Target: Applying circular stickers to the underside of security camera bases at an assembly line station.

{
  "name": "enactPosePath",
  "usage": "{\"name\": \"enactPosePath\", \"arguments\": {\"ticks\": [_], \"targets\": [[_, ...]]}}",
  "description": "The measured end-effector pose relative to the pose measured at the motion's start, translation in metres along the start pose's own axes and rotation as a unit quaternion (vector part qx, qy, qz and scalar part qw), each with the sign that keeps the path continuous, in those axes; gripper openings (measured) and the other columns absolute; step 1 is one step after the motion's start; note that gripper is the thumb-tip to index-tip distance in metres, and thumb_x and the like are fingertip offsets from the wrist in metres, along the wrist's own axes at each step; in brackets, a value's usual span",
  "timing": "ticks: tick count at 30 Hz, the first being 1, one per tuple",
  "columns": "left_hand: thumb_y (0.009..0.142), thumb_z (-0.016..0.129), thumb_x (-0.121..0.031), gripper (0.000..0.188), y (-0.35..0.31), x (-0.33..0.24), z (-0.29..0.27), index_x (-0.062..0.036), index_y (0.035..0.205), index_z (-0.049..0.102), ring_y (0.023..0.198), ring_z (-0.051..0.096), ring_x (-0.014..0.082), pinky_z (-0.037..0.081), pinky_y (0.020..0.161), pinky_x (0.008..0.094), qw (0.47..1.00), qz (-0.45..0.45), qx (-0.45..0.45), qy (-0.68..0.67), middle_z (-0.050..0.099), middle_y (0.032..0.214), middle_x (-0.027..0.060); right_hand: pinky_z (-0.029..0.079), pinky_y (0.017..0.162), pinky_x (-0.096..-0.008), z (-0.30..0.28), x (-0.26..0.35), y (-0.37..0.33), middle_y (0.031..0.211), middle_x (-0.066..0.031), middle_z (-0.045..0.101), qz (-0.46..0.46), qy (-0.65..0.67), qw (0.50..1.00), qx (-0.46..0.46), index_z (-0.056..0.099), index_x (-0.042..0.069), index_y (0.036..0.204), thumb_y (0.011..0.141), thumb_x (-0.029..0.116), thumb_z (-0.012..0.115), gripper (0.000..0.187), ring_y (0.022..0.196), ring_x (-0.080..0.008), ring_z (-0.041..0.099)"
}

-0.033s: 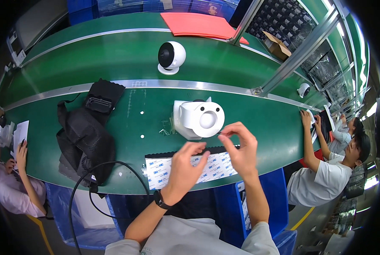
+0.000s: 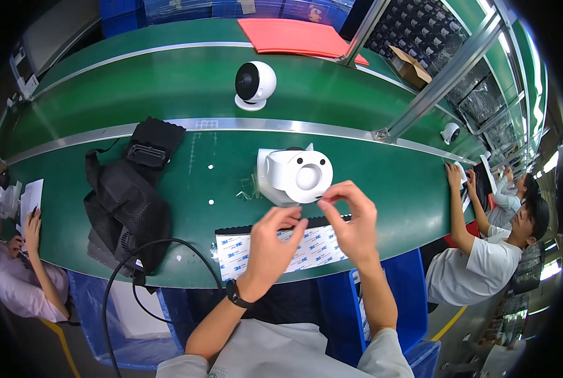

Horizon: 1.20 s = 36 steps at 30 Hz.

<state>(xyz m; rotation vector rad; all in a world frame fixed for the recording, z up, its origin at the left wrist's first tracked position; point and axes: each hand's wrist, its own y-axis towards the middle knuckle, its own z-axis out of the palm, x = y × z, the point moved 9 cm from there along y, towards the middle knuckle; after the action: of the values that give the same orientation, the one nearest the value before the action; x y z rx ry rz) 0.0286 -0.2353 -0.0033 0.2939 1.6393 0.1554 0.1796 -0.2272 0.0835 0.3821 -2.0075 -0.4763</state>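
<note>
My right hand (image 2: 352, 217) pinches a small dark piece (image 2: 320, 198) between thumb and forefinger, just below the front of a white rounded housing (image 2: 281, 179). That housing stands on the green bench and has a round recess with two black dots above it. My left hand (image 2: 274, 242) is held to the left of the right one, its fingers curled and the thumb close against the forefinger; whatever may be between them is too small to make out. Under both hands lies a sheet with white printed backing (image 2: 234, 255), bordered along its far edge by a black scalloped strip (image 2: 247, 229).
A black perforated bag (image 2: 127, 208) lies at left, with a black cable (image 2: 187, 242) looping near it. Beyond the metal rail, a white ball-shaped device (image 2: 255, 85) stands on the green belt (image 2: 136, 91). Blue bins (image 2: 407, 296) sit below the bench edge. Co-workers (image 2: 477, 271) sit on both sides.
My right hand has moved slightly left, bringing the small dark piece nearer the left hand. The left thumb and forefinger have drawn together. The ball-shaped device has shifted a little to the right.
</note>
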Motion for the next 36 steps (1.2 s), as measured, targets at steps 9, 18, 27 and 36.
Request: {"name": "enactPosePath", "arguments": {"ticks": [9, 18, 27, 36], "targets": [[0.098, 0.074, -0.005, 0.021, 0.024, 0.018, -0.022, 0.0113, 0.111, 0.072, 0.09, 0.076, 0.0168, 0.06, 0.081, 0.0292, 0.984, -0.105, -0.041, -0.139, 0.078, 0.099, 0.0135, 0.054, 0.078, -0.028, 0.032, -0.007, 0.008, 0.093, -0.0093, 0.073, 0.027, -0.013, 1.0, 0.003, 0.069, -0.005, 0.104, 0.087, -0.008, 0.075, 0.018, 0.082, -0.0143, 0.068], [0.095, 0.077, -0.007, 0.018, 0.027, 0.023, -0.024, 0.0082, 0.104, 0.075, 0.08, 0.075, 0.015, 0.058, 0.073, 0.0279, 0.983, -0.081, -0.059, -0.156, 0.079, 0.091, 0.0123, 0.054, 0.074, -0.028, 0.036, 0.0, 0.01, 0.089, -0.0096, 0.074, -0.004, -0.062, 0.998, -0.003, 0.069, -0.004, 0.103, 0.086, -0.009, 0.075, 0.018, 0.079, -0.015, 0.068], [0.095, 0.077, -0.006, 0.017, 0.027, 0.022, -0.025, 0.0083, 0.104, 0.076, 0.079, 0.075, 0.0144, 0.058, 0.073, 0.0272, 0.983, -0.085, -0.057, -0.154, 0.078, 0.09, 0.0122, 0.055, 0.073, -0.0304, 0.042, 0.011, 0.007, 0.087, -0.01, 0.072, -0.02, -0.14, 0.99, -0.018, 0.065, -0.003, 0.106, 0.086, -0.008, 0.077, 0.024, 0.076, -0.0188, 0.068], [0.094, 0.079, -0.006, 0.016, 0.03, 0.017, -0.023, 0.0069, 0.1, 0.073, 0.082, 0.074, 0.0139, 0.059, 0.077, 0.0271, 0.991, -0.058, -0.026, -0.121, 0.076, 0.089, 0.0089, 0.056, 0.076, -0.029, 0.024, -0.007, 0.016, 0.086, -0.0092, 0.072, 0.054, -0.052, 0.997, 0.016, 0.06, -0.002, 0.111, 0.087, -0.004, 0.081, 0.032, 0.08, -0.0144, 0.07]]}}
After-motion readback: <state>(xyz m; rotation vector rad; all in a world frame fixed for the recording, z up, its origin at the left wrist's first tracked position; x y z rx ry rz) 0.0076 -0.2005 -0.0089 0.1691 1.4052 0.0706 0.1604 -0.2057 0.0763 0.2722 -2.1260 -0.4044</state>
